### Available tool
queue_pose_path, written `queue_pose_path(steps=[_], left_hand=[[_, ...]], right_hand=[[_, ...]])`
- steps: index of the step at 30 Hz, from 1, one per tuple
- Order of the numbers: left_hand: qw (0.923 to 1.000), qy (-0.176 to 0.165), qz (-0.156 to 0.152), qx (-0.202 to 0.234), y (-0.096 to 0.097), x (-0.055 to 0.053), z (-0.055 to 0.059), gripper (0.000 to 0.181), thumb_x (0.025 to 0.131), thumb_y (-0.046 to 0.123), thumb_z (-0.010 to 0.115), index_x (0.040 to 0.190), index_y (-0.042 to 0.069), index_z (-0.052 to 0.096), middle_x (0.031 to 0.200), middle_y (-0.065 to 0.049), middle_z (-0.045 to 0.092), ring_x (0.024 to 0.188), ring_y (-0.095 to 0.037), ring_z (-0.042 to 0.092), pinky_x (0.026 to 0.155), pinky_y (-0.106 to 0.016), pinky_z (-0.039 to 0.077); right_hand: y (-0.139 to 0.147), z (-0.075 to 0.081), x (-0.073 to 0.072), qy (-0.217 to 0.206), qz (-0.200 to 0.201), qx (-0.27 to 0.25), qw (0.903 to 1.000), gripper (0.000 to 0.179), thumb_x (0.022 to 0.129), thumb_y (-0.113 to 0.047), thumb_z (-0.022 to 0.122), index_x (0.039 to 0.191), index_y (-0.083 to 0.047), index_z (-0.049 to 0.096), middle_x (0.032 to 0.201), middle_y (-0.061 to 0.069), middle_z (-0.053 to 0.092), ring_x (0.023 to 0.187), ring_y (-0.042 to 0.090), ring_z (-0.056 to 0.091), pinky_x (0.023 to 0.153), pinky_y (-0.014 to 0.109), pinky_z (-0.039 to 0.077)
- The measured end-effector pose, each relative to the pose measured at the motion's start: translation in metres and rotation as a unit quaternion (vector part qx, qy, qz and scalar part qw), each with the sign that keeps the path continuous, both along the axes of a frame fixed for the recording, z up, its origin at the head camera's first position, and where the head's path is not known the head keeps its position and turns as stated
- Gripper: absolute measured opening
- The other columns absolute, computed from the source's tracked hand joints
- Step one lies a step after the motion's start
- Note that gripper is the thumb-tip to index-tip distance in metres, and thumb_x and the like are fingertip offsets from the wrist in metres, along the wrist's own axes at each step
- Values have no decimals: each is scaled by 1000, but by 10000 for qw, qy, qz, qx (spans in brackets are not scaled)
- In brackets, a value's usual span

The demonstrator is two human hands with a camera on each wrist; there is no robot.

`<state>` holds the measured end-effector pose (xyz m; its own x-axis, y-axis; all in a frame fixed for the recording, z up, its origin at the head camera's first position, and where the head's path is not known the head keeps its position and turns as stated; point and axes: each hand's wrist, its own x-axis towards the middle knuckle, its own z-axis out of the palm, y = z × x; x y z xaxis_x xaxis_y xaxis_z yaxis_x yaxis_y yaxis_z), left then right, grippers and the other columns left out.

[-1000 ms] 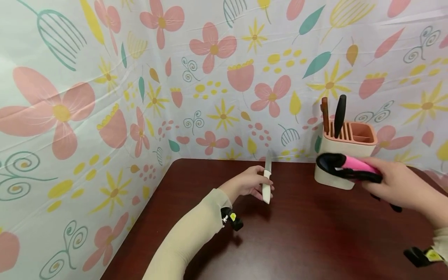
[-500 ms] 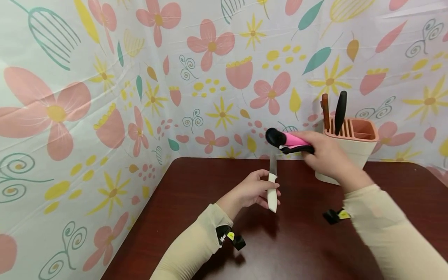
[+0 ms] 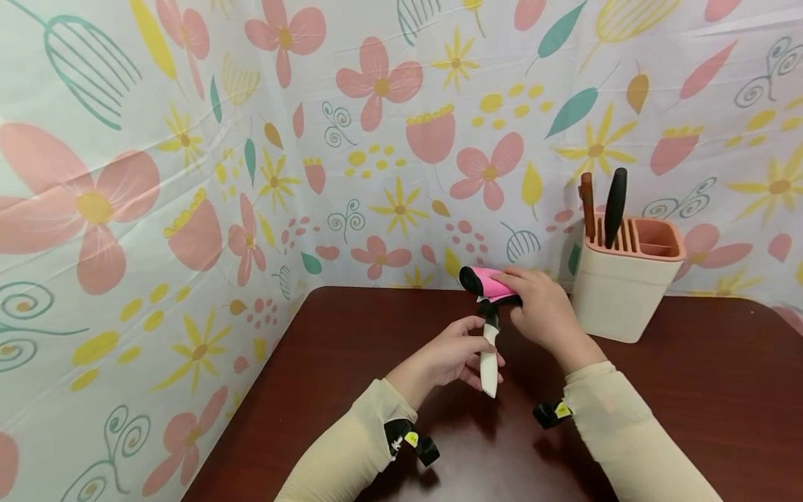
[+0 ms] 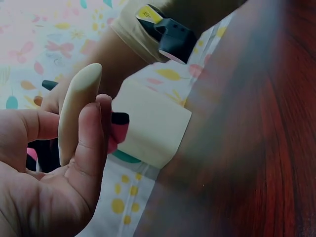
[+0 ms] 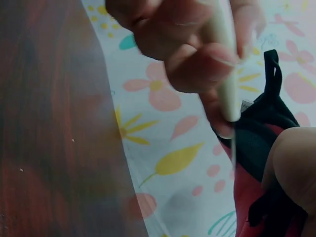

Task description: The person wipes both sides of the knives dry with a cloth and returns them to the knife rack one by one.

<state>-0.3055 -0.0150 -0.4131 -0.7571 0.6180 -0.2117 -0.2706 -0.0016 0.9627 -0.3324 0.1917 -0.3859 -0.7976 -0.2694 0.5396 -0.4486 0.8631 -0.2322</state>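
A kitchen knife with a white handle [image 3: 488,373] is held by my left hand [image 3: 456,354], thumb on one side and fingers on the other. My right hand [image 3: 544,310] grips a folded pink-and-black padded cloth piece [image 3: 482,281] at the blade. In the right wrist view this cloth piece [image 5: 256,133] shows a black hanging loop and a small label, and it lies beside the knife's thin blade just past the handle [image 5: 227,98]. Most of the blade is hidden by the cloth. The left wrist view shows the handle [image 4: 80,106] between thumb and fingers.
A cream knife holder [image 3: 617,300] with an orange slotted top stands right of my right hand. A brown handle [image 3: 587,208] and a black handle [image 3: 616,207] stick up from it. The dark wooden table [image 3: 527,453] meets floral sheets [image 3: 376,160] at the back and left.
My right hand has moved left from in front of the knife holder, bringing the pink-and-black cloth down onto the blade. My left hand with the knife has come slightly nearer.
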Motion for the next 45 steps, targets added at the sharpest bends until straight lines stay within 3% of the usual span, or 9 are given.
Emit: queue_pose_path(steps=[6,18,29,39,45], left_hand=[[9998,22,-120,177,-4,5,4,43,100,10,58,138,23,42,91,-9,74,70,-23,76,50,-32,57],[9986,86,-486,199,-7,13,6,37,103,8,57,136,21,46,90,-5,73,71,-19,75,51,-28,55],[9987,123,-445,223,-9,14,6,40,103,8,57,137,28,47,89,-4,73,70,-19,75,49,-27,54],[9986,147,-391,316,-10,13,6,37,103,7,56,137,22,51,87,-4,73,68,-18,74,46,-23,51],[9982,430,-221,368,-12,10,2,32,102,5,56,131,21,54,84,-3,73,66,-16,74,43,-20,44]], right_hand=[[-6,-4,4,172,1,-51,9998,65,77,4,60,139,-14,64,140,14,64,124,44,59,94,67,49],[-6,-5,22,211,32,110,9997,65,73,5,61,135,-13,67,135,14,67,121,43,61,90,64,51],[-11,-1,34,232,162,239,9993,58,73,4,63,129,-11,71,129,12,71,118,41,64,90,61,53],[-14,7,42,-157,171,402,9989,59,75,2,64,131,-13,70,127,13,72,118,40,64,91,60,53],[-18,15,50,-304,300,408,9983,59,73,3,64,129,-12,71,122,11,75,113,38,65,88,57,53]])
